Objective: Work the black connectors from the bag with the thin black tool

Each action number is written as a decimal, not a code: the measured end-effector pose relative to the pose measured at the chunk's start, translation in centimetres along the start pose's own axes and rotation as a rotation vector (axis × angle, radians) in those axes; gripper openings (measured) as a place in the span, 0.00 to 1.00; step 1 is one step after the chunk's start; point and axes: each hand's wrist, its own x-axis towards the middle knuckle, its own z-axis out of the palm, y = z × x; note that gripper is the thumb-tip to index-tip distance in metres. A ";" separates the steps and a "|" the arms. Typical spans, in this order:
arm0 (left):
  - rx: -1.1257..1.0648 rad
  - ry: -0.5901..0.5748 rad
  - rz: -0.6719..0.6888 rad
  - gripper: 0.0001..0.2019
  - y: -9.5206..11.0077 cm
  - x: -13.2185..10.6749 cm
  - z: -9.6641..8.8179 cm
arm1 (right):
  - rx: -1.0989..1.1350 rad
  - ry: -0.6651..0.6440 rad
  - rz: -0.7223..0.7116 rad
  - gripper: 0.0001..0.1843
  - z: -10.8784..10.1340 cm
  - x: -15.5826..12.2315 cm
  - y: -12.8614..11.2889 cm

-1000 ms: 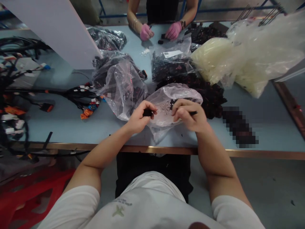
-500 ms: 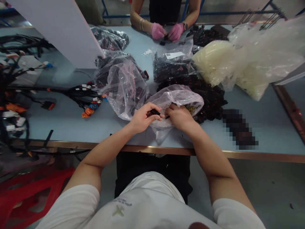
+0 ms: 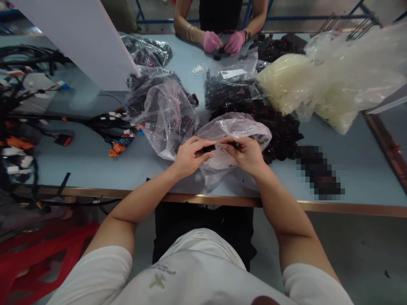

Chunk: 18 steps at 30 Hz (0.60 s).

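Note:
My left hand [image 3: 190,156] pinches a small black plastic connector [image 3: 208,148] between thumb and fingers. My right hand [image 3: 244,155] faces it from the other side, its fingertips closed on a thin black part [image 3: 234,145] that almost meets the connector. Under both hands lies a clear plastic bag [image 3: 233,129] with small dark pieces inside, its open mouth towards me. The bag rests on the pale blue table [image 3: 79,165], just behind the table's copper-coloured front edge [image 3: 222,200].
Across the table, a co-worker's pink-gloved hands [image 3: 222,44] handle small black parts. A heap of black connectors [image 3: 273,120] and several plastic bags surround my bag. Cream-filled bags [image 3: 289,82] lie at the right. Wiring harnesses [image 3: 108,125] spread leftwards, beside a white panel [image 3: 85,38].
My hands have come closer together, and the black pieces they hold now nearly meet above the bag. My right hand has risen slightly from the bag's mouth.

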 end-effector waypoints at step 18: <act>0.214 0.065 0.077 0.08 0.3 -0.4 0.7 | 0.043 -0.025 -0.171 0.13 0.7 -0.4 -1.2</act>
